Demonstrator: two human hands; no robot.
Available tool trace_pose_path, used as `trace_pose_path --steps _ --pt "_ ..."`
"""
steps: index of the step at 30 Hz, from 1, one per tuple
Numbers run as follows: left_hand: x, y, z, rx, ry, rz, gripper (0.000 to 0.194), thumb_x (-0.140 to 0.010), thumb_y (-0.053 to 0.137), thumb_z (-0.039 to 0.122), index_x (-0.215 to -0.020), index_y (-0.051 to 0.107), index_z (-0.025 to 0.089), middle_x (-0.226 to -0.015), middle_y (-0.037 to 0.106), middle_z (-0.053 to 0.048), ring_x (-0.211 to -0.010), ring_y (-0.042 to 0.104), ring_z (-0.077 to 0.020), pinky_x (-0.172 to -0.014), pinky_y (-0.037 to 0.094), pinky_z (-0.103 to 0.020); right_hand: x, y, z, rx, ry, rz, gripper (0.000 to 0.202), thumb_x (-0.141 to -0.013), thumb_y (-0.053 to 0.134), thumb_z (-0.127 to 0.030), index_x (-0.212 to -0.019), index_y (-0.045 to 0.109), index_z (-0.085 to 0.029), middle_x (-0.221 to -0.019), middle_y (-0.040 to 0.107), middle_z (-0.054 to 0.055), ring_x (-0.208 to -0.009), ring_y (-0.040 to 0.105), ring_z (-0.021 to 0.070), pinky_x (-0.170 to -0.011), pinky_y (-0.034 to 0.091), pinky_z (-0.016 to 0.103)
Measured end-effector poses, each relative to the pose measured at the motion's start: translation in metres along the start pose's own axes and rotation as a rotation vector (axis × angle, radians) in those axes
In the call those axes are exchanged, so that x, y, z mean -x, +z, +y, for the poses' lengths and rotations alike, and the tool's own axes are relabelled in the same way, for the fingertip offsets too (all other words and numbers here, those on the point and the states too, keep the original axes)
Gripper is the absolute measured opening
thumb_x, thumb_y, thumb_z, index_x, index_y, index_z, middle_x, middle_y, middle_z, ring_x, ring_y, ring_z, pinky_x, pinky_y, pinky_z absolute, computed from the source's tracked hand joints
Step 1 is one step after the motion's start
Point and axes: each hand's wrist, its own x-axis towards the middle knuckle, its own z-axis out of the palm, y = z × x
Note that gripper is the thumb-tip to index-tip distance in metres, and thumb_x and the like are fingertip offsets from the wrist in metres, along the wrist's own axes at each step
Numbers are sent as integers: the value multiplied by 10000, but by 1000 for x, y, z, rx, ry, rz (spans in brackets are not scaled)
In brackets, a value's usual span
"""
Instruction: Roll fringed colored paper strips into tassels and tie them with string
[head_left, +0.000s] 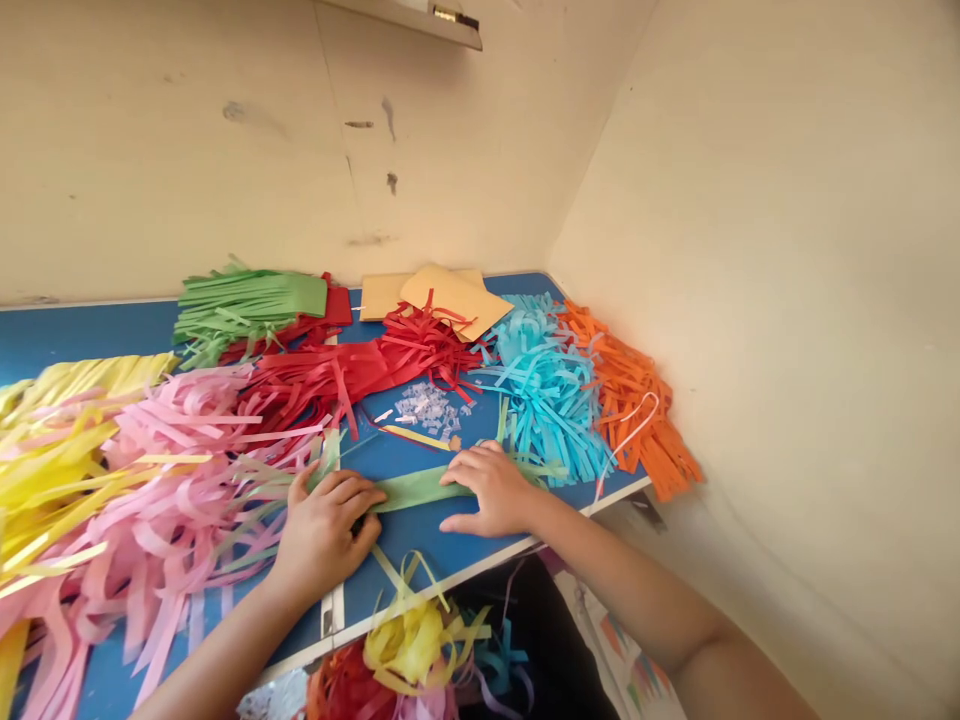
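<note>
A light green strip of fringed tissue paper [416,488] lies across the blue table between my two hands. My left hand [330,525] is closed over its left part, fingers curled and thumb tucked near them. On the right part rests my right hand [491,490], its thumb and fingers apart and the fingertips touching the strip. Thin green fringes show beyond both hands. Just behind the strip are a small pile of clear plastic pieces [431,408] and a slim yellow stick-like piece [415,437].
Pink fringed paper [176,480] and yellow fringed paper [56,460] spread over the left side. Red [330,375], blue [551,390] and orange [637,400] bundles lie behind and right. Tan envelopes [450,300] sit near the wall. Coloured scraps [416,640] hang below the table's front edge.
</note>
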Motion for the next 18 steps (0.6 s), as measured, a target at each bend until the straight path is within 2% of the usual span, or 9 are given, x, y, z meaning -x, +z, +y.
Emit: trace_pose_path --steps 3,6,11,15,18 --pt "2 0 4 -69 69 4 174 -829 566 286 -901 721 253 -928 762 -29 -984 675 -253 -1128 217 -564 -1 3 1 76 10 -5 216 -838 733 -338 -999 695 -199 -1013 690 37 -938 607 201 -886 310 370" --pt "2 0 2 -45 62 -12 162 -867 573 311 -887 731 288 -913 768 -4 -988 677 -230 -1109 266 -517 -2 5 4 71 23 -24 63 -912 668 -238 -936 726 -233 -982 699 13 -910 603 167 -875 289 360" --pt "-2 -1 -5 91 -78 -42 262 -924 512 379 -856 749 290 -935 771 -14 -989 660 -235 -1053 286 -506 -9 2 6 1 130 -40 178 -972 609 -260 -849 732 -220 -898 698 -10 -855 607 138 -803 300 308" --pt "-10 0 -2 22 -165 -55 381 -950 445 422 -743 718 255 -869 762 -30 -921 648 -242 -935 346 -467 -17 6 0 98 278 -8 245 -942 628 -279 -721 682 -187 -833 680 3 -803 599 152 -728 292 298" --pt "-14 2 -1 -27 -185 -68 411 -942 452 434 -666 684 236 -814 754 -37 -881 645 -254 -861 352 -456 -21 11 -2 116 306 4 250 -908 647 -266 -674 643 -179 -846 675 5 -802 596 158 -711 289 295"
